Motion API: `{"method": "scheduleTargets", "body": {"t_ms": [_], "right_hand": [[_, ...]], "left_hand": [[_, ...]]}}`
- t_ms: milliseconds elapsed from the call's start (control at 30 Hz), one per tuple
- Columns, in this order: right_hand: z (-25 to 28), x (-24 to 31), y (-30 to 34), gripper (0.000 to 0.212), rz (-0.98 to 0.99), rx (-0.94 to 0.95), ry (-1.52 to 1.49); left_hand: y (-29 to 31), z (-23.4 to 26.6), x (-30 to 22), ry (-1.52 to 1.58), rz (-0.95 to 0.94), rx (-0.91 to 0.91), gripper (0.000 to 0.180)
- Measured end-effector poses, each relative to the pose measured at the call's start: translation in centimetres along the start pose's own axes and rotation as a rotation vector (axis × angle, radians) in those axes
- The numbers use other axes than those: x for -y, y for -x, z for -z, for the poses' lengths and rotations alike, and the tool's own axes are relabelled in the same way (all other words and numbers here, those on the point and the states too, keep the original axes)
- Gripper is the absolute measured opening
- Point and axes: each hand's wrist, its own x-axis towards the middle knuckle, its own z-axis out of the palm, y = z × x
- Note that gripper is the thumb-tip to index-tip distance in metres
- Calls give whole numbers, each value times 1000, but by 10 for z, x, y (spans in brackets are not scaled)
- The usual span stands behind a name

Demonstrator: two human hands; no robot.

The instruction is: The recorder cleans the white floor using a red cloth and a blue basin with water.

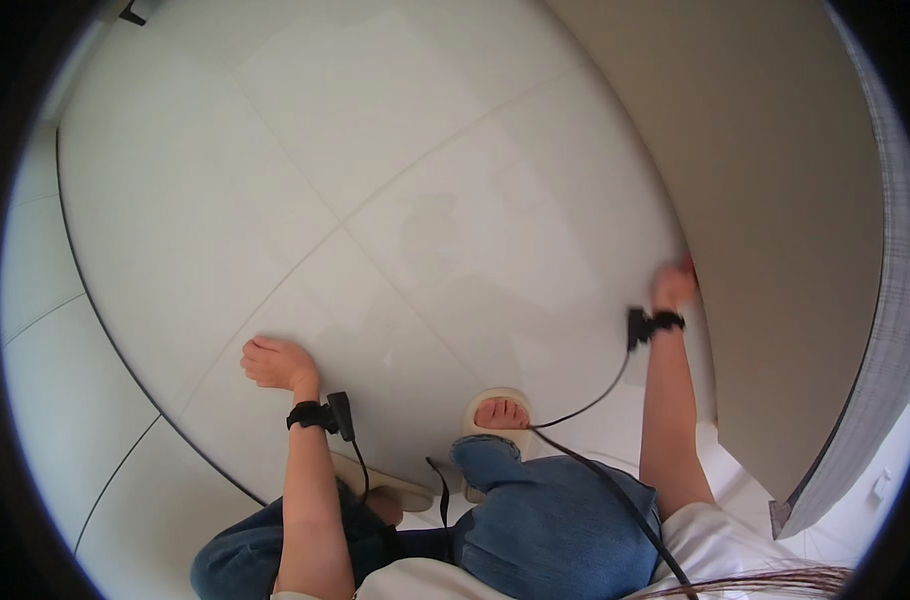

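Observation:
My left hand (278,362) hangs over the glossy white tiled floor (425,160), its fingers curled into a loose fist and nothing showing in them. Reaching out to the right, my right hand (675,286) is at the bottom edge of a tall beige-grey panel (775,200). Motion blurs that hand, and its fingertips are partly hidden by the panel edge, so its grip is not visible. Each wrist wears a black strap with a small black device and a cable (615,480).
Grey patterned fabric (890,250) runs along the panel's outer edge. White tiled wall (105,400) meets the floor at the left. My bent knees in blue jeans (565,520) and a foot in a cream slipper (501,410) are below. A dark leg-like object (133,14) stands at the far left.

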Motion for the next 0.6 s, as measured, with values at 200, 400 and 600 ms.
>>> {"method": "scheduleTargets", "body": {"t_ms": [200, 400, 600], "right_hand": [[9, 381, 12, 57, 484, 185, -540], [42, 454, 83, 57, 782, 511, -622], [41, 291, 23, 57, 561, 246, -409]], "left_hand": [[-9, 3, 14, -45, -26, -44, 28], [-10, 3, 16, -24, -36, -4, 31], [-11, 4, 21, -56, -67, -22, 32]]}}
